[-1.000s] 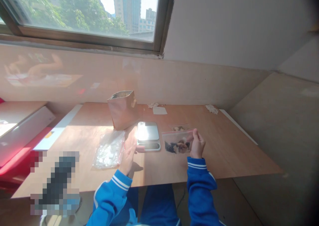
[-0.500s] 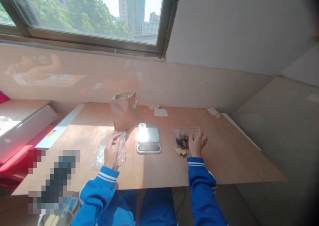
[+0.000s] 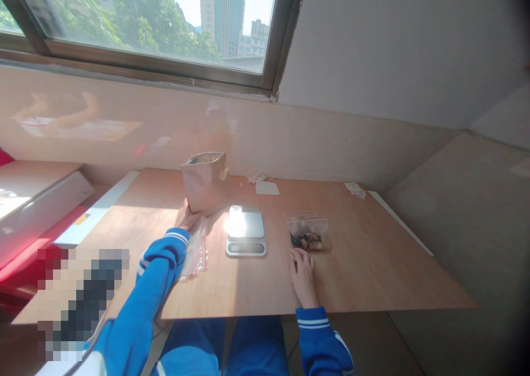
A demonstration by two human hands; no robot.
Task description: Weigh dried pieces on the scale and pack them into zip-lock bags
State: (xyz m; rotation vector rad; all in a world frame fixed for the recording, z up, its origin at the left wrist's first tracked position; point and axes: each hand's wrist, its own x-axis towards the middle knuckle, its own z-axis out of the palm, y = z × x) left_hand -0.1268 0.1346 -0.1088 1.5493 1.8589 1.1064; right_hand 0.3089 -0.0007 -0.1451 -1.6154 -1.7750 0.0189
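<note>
On the left, my left hand [image 3: 186, 217] is at the lower left edge of an upright brown paper bag [image 3: 206, 185], closed round that edge; some of its fingers are hidden. Beneath my left wrist lie flat clear zip bags [image 3: 195, 257] with red seal lines. My right hand [image 3: 303, 274] is closed, fingertips pinched over pale dried slices [image 3: 292, 253] on the table. Just beyond it rests a clear zip bag [image 3: 308, 235] holding dark and pale dried pieces. A kitchen scale [image 3: 245, 228] stands between my hands with a bare, sunlit pan.
Behind the scale, a white paper piece [image 3: 267, 188] and crumpled scraps [image 3: 256, 178] lie on the wooden table [image 3: 372, 254]. Another crumpled scrap [image 3: 355, 189] is at the back right. A pixelated dark area covers the lower left. The wall runs along the back edge.
My left hand has moved forward from above the clear bags to the paper bag. My right hand has left the filled zip bag and come back toward me onto the pale slices.
</note>
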